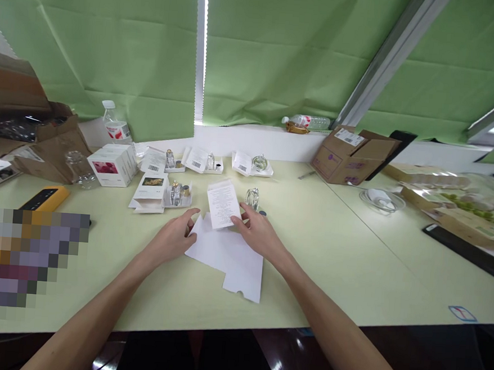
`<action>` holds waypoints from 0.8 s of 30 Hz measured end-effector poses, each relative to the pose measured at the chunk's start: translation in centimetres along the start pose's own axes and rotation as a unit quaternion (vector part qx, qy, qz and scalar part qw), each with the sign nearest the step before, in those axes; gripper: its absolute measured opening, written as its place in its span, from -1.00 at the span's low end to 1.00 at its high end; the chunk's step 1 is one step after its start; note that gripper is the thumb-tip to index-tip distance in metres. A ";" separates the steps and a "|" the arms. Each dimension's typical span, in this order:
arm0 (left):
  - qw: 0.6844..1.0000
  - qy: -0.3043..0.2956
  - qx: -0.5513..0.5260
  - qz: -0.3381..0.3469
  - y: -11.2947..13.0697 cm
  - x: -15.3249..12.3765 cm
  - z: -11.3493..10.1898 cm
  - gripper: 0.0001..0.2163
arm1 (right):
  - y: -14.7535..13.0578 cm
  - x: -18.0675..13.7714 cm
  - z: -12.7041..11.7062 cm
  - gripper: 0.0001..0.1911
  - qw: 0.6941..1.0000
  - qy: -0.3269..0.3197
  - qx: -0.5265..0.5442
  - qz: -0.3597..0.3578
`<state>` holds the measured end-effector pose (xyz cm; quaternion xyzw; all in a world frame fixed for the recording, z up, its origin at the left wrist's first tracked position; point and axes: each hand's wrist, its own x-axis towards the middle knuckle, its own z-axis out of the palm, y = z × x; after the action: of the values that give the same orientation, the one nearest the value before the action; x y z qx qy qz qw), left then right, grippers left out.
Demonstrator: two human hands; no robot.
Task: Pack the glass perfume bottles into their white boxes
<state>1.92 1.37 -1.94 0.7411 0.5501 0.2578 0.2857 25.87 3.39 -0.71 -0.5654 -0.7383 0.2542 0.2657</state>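
Note:
A small white carton (223,206) with a panel of fine print stands tilted in front of me. My right hand (257,226) grips its right edge between thumb and fingers. Under it lies an unfolded sheet of white cardboard (241,263) with a notched lower edge. By the sheet's left corner is my left hand (177,232), fingers curved and thumb apart, with nothing visible between them; whether it touches the sheet I cannot tell. Just behind my right hand sits a clear glass perfume bottle (252,198), with a dark cap (262,213) partly hidden by the hand.
Opened cartons with glass bottles stand behind, such as the nearest bottle (176,193) at left and a round one (259,163). White boxes (113,165) are stacked left, near an orange power strip (45,199). Farther right are a cardboard box (342,158) and a coiled white cable (381,200).

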 end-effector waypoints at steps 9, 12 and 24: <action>1.000 -0.027 -0.004 -0.008 0.7 -0.2 -0.5 -0.45 | -0.2 -0.2 0.0 -0.44 1.000 -0.004 0.005 0.015; 1.000 -0.027 -0.014 -0.003 0.7 -0.2 -0.6 -0.44 | -0.4 -0.4 0.0 -0.51 1.000 -0.008 0.002 -0.009; 0.999 -0.021 -0.028 -0.006 -0.1 0.2 -0.3 -0.62 | -0.8 -1.0 0.3 -0.70 0.973 0.009 -0.057 -0.225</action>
<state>1.73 1.60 -1.82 0.7348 0.5410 0.2561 0.3192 25.34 2.25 -0.51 -0.4013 -0.8572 0.1404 0.2906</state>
